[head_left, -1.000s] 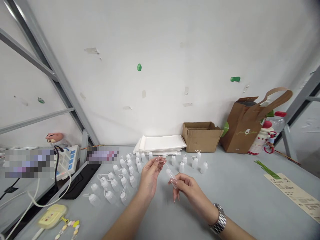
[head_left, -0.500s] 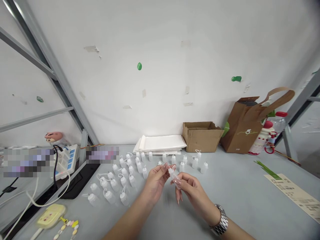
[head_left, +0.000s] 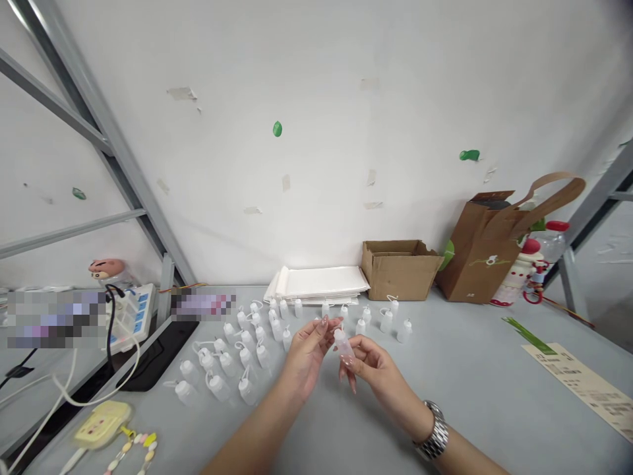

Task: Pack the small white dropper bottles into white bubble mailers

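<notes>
My right hand, with a metal watch at its wrist, is closed around a small translucent plastic squeeze bottle. The bottle tilts slightly, its white top pointing up and toward my left hand. Beside that top, my left hand has thumb and fingers pinched together. Whatever may lie between those fingertips is too small to make out. Many similar small bottles stand on the grey table to the left, several with looped cap straps. More of them, including one bottle, stand behind and to the right of my hands.
White padded envelopes are stacked against the wall beside an open cardboard box. A brown paper bag is at the right, a printed paper nearer. At left lie a black phone, a power strip and cables.
The held bottle has turned more upright and its top has come slightly away from the left fingertips. Both hands stay at nearly the same place.
</notes>
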The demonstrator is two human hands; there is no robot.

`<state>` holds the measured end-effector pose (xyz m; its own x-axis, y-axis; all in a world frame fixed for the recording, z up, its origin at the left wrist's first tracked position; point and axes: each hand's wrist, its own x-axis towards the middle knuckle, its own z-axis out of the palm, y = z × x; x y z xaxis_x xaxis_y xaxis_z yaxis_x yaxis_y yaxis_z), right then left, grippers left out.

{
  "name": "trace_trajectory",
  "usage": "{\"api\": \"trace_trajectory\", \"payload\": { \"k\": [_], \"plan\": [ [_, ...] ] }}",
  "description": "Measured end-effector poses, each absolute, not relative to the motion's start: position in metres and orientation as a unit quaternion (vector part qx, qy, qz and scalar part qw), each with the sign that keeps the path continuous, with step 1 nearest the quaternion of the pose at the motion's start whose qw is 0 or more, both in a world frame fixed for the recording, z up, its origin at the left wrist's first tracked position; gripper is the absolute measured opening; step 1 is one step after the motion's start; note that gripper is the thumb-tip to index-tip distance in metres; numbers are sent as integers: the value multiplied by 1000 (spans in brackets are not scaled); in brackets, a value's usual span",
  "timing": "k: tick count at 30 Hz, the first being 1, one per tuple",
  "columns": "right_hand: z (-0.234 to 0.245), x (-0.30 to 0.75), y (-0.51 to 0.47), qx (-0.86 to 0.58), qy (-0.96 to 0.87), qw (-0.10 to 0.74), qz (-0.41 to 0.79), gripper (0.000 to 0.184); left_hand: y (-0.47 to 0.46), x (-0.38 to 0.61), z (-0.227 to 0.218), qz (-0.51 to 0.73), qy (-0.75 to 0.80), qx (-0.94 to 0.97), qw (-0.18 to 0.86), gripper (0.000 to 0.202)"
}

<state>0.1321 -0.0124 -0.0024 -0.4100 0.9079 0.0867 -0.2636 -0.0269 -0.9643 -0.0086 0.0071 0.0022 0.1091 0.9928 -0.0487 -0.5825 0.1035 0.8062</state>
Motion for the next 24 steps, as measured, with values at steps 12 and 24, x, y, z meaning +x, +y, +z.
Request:
{"api": "trace_trajectory", "payload": {
  "k": [12, 24],
  "plan": [
    [2, 148, 1, -390, -462, 555, 572, 32, 8, -12, -3, 553, 528, 596, 244, 19],
    [-1, 141, -6, -384, -481, 513, 598, 31, 16, -6, -47, 230, 634, 738, 30, 45]
  ]
}}
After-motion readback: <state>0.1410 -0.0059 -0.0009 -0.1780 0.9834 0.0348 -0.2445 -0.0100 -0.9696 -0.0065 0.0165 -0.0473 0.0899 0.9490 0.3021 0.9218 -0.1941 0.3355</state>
